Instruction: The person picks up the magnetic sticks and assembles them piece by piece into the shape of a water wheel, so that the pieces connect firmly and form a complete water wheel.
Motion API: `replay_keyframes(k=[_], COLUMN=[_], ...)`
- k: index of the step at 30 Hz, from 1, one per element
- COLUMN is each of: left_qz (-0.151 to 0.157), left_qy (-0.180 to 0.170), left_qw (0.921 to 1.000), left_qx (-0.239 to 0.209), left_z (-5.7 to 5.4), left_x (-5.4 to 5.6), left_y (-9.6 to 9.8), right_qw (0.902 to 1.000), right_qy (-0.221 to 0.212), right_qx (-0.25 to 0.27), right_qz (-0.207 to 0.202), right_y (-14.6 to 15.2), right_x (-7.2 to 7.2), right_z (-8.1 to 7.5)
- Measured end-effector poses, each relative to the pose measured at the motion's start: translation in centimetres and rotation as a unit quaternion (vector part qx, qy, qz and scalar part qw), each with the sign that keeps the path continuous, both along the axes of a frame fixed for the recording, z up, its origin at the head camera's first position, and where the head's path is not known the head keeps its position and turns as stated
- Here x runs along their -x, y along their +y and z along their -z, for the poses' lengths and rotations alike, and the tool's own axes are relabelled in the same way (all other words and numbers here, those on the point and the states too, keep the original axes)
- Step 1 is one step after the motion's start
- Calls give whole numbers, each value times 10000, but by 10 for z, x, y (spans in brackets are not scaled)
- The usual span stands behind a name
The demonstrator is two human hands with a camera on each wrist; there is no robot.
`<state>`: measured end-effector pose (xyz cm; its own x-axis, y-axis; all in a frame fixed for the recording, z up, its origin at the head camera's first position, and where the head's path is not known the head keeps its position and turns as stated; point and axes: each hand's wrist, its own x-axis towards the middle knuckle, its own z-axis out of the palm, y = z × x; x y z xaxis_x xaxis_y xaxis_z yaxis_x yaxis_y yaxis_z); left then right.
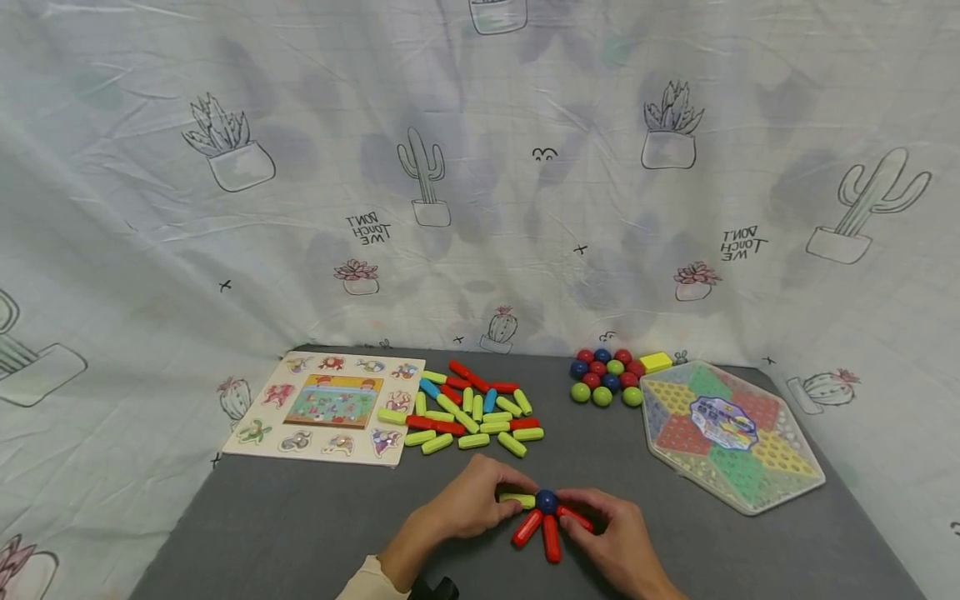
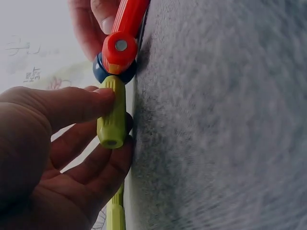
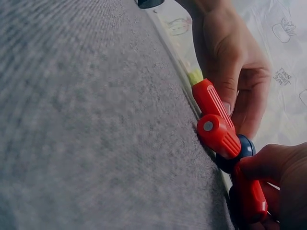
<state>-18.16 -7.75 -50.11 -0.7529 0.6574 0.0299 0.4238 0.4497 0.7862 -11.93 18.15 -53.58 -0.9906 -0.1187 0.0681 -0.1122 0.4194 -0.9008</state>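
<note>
A dark blue ball (image 1: 546, 501) sits near the front of the grey table, with several short rods fanned around it. My left hand (image 1: 471, 502) pinches a yellow-green rod (image 2: 112, 120) between thumb and fingers, its inner end against the ball. On the opposite side, my right hand (image 1: 618, 540) grips a red rod (image 3: 250, 196) that meets the ball. Between the hands, two more red rods (image 1: 551, 540) point from the ball toward me. Silvery discs show at the rods' outer ends in the wrist views.
Loose yellow-green, red and blue rods (image 1: 474, 441) lie in a pile behind my left hand. To their left is a wooden animal puzzle board (image 1: 262, 417). Coloured balls (image 1: 602, 396), a yellow block (image 1: 656, 362) and a hexagonal game board (image 1: 738, 450) stand at the back right, before a patterned curtain.
</note>
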Motion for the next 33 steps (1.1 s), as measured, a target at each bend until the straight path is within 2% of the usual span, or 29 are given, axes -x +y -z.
replay_keyframes(k=[4, 7, 10, 12, 14, 17, 20, 26, 33], left_qz=[-1, -3, -12, -42, -95, -198, -291, -314, -166], left_qy=[32, 119, 206, 230, 204, 145, 100, -77, -424], left_qw=[10000, 9999, 9998, 9997, 9997, 9996, 9992, 9994, 9985], left_qx=[24, 52, 80, 94, 110, 167, 258, 146, -289], left_z=[0, 2, 3, 4, 4, 3, 1, 1, 4], left_x=[-2, -4, -5, -6, -6, -6, -7, -10, -12], left_y=[3, 3, 3, 3, 3, 3, 4, 5, 3], right_qw=[9998, 9969, 9871, 9798, 9769, 9762, 9752, 9776, 9833], right_qy=[69, 447, 950, 1247, 1414, 1677, 1698, 1104, 949], right_qx=[2, -238, -686, -950, -1078, -1110, -1323, -1784, -1550], right_qz=[199, 608, 1087, 1245, 1182, 808, 503, 176, -47], right_y=[-1, -3, -3, -4, -5, -8, -9, -7, -1], right_x=[-1, -3, -7, -12, -18, -26, -31, -30, -25], right_z=[1, 1, -3, -7, -10, -12, -10, -9, -5])
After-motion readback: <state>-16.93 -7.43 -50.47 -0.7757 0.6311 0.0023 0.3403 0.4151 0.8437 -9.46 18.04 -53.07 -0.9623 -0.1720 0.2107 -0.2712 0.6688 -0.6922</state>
